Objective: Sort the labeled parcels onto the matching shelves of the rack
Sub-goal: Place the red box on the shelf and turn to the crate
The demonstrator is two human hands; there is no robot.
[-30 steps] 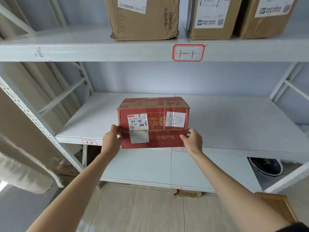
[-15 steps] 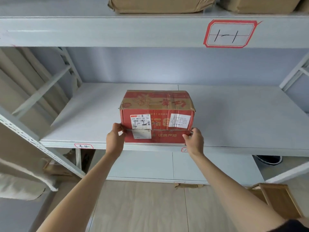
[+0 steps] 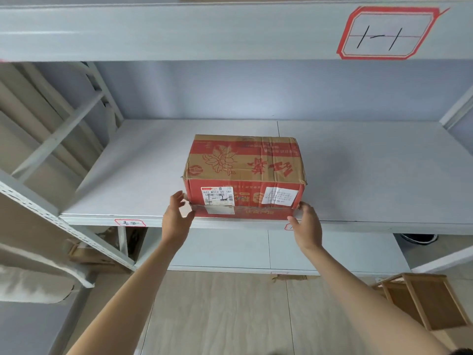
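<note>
parcel [image 3: 244, 175] sits flat on the middle shelf [image 3: 371, 175] near its front edge, placement judged essentially done; left hand [image 3: 176, 219] and right hand [image 3: 305, 226], fingers relaxed, touch its lower front corners, withdrawal remaining.

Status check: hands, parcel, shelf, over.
Left hand open beside the parcel's left front corner. Right hand at its right front corner, fingers relaxed. Parcel sits flat on the middle shelf, near the front edge. Nothing in the way.
</note>
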